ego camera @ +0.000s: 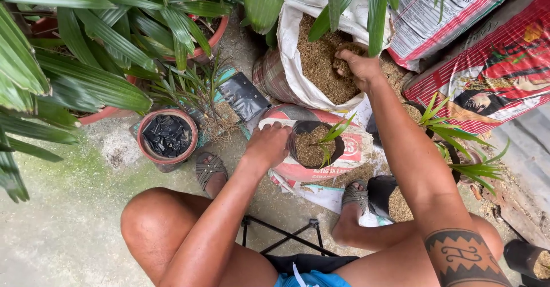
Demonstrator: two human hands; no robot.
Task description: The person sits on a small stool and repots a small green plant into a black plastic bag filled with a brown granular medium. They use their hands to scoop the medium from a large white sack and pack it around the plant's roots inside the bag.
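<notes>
My left hand [268, 143] grips the rim of a small black planting bag [338, 145] that holds brown husk and a young green seedling [335, 132]. The bag rests on a red and white sack [298, 172] lying flat. My right hand [358, 66] reaches into an open white sack [286, 40] full of brown husk [318, 63], fingers closed around a handful of it.
A terracotta pot [167, 137] with black plastic inside stands at the left, beside potted palms [86, 52]. More filled black bags with seedlings [458, 149] sit at the right, next to printed sacks [492, 69]. My sandalled feet [209, 169] and a folding stool [286, 235] are below.
</notes>
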